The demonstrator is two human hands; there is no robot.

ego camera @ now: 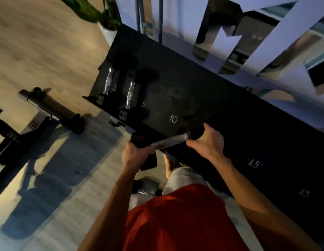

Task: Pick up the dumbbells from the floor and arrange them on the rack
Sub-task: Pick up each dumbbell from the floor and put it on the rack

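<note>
- The wood-look floor [40, 51] runs along the left. A weight bench [54, 107] with dark roller pads stands on it, well apart from the hands.
- A potted plant [107, 31] sits at the rack's far corner, and a mirrored wall [230, 42] backs the rack.
- The rack [220, 109] is a long black sloping shelf with chalked numbers: 5, 5, 10, 15, 15.
- At its left end lie a first small dumbbell [107, 83] and, just beside it, a second small dumbbell [130, 96]. Both have bright chrome handles and black heads, and each lies next to a chalked 5.
- The shelf by the 10 and both 15 marks looks bare from here, so I see nothing standing in the way at the 10.
- My red shirt [175, 223] fills the bottom of the view and hides part of the floor below.
- The dumbbell [168, 142] has a dull grey handle and black heads, blurred by motion. It is held level at the rack's front edge, just below the 10. I cannot tell whether it touches the shelf.
- My left hand [135, 156] is wrapped tight around the handle's left end.
- My right hand [208, 140] curls over the right head, fingers gripping it.
</note>
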